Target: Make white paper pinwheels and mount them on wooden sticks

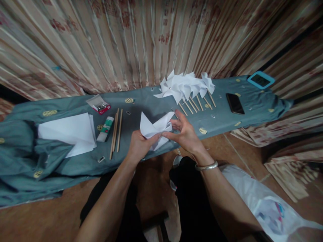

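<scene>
Between my hands, above the near edge of the cloth, is a white paper pinwheel (156,126) with its blades folded inward and no stick showing on it. My left hand (141,144) grips its lower left side, thumb pressed near the middle. On the right side, my right hand (183,131) has its thumb and fingers closed on a blade. Several finished pinwheels (185,84) on wooden sticks lie overlapping behind my right hand. Left of my left hand, 3 loose wooden sticks (119,130) lie beside a green and white glue stick (106,128).
A stack of white paper (67,132) lies at the left, partly under bunched cloth. Behind the glue stick sits a small open pack of metal pins (101,106). A black phone (235,103) and a blue-framed device (261,80) rest at the right. A white plastic bag (242,185) is on the floor.
</scene>
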Motion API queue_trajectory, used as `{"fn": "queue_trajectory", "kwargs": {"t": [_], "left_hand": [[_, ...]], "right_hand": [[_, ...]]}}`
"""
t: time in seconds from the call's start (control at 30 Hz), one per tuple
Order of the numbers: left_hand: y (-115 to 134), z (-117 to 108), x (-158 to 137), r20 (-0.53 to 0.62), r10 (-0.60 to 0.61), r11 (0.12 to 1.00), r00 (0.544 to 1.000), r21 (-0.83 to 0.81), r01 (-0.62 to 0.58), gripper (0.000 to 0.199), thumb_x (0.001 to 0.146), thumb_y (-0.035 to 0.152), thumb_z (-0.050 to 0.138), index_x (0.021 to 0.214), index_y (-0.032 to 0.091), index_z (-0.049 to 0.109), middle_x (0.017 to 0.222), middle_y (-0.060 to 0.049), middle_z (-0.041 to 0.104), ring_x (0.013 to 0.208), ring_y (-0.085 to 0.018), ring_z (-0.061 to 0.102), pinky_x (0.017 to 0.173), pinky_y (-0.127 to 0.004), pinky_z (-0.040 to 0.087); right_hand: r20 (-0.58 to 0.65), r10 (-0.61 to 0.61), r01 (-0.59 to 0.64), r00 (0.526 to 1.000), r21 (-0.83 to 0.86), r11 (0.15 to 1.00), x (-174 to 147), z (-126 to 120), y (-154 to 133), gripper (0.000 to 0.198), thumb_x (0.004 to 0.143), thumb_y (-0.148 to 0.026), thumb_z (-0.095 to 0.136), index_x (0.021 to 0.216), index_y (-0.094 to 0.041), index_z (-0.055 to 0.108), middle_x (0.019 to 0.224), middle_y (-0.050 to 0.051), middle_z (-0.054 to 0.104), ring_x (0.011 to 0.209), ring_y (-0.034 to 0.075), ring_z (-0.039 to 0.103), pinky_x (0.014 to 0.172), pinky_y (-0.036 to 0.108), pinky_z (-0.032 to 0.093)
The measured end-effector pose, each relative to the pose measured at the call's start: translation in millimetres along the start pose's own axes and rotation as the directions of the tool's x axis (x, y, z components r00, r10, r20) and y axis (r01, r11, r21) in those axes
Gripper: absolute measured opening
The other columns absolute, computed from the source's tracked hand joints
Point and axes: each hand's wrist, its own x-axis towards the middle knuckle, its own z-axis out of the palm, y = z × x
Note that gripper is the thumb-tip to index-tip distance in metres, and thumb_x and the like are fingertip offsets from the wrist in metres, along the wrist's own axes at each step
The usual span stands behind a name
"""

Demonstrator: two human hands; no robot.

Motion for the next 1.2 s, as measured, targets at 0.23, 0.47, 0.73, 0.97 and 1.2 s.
{"fn": "queue_trajectory", "kwargs": {"t": [0.23, 0.47, 0.73, 0.97, 1.2], "left_hand": [[-2.2, -0.9, -1.3, -0.022, -0.032, 0.999, 0.999, -0.042, 0.031, 0.035, 0.059, 0.036, 0.078, 0.085, 0.011, 0.077, 0.085, -0.009, 0.077, 0.078, -0.026, 0.072, 0.068, -0.033, 0.057], [1.1, -2.0, -2.2, -0.028, -0.052, 0.993, 0.998, -0.104, 0.049, 0.033, 0.056, 0.032, 0.080, 0.082, 0.012, 0.077, 0.083, -0.008, 0.077, 0.076, -0.024, 0.072, 0.066, -0.030, 0.057], [2.7, -2.2, -3.4, -0.029, -0.059, 0.988, 0.998, -0.145, 0.055, 0.031, 0.057, 0.032, 0.080, 0.081, 0.012, 0.077, 0.083, -0.008, 0.077, 0.075, -0.024, 0.072, 0.066, -0.031, 0.057], [-0.2, -0.7, -2.6, -0.071, -0.044, 0.991, 0.996, -0.129, 0.035, 0.031, 0.057, 0.031, 0.079, 0.081, 0.012, 0.077, 0.082, -0.008, 0.077, 0.078, -0.025, 0.072, 0.067, -0.031, 0.057], [-1.3, -0.4, -3.2, -0.104, -0.011, 0.999, 0.995, -0.048, 0.006, 0.028, 0.060, 0.033, 0.077, 0.080, 0.012, 0.076, 0.080, -0.007, 0.077, 0.076, -0.024, 0.072, 0.065, -0.030, 0.057]], "right_hand": [[0.046, 0.093, -0.099, 0.995, 0.154, 0.983, -3.5, 3.8, -9.7, 0.131, 0.052, -0.033, 0.087, 0.153, -0.019, 0.006, 0.096, 0.003, 0.071, 0.076, 0.017, 0.065, 0.073, 0.031, 0.055], [0.088, 0.124, -0.140, 0.988, 0.208, 0.968, -3.6, 6.4, -13.4, 0.129, 0.054, -0.032, 0.086, 0.153, -0.018, 0.005, 0.085, -0.001, 0.069, 0.064, 0.014, 0.062, 0.062, 0.027, 0.052], [0.086, 0.114, -0.131, 0.990, 0.228, 0.965, -3.3, 10.9, -9.4, 0.115, 0.058, -0.027, 0.084, 0.151, -0.023, 0.017, 0.079, -0.002, 0.067, 0.059, 0.016, 0.061, 0.056, 0.031, 0.055], [0.066, 0.114, -0.127, 0.991, 0.248, 0.960, -4.3, 16.8, -13.0, 0.117, 0.055, -0.031, 0.085, 0.149, -0.017, 0.018, 0.072, -0.004, 0.065, 0.057, 0.015, 0.059, 0.054, 0.029, 0.052], [0.045, 0.108, -0.116, 0.993, 0.242, 0.963, -3.5, 19.4, -13.1, 0.113, 0.055, -0.030, 0.085, 0.147, -0.014, 0.023, 0.071, -0.003, 0.065, 0.058, 0.015, 0.059, 0.056, 0.029, 0.053]]}}
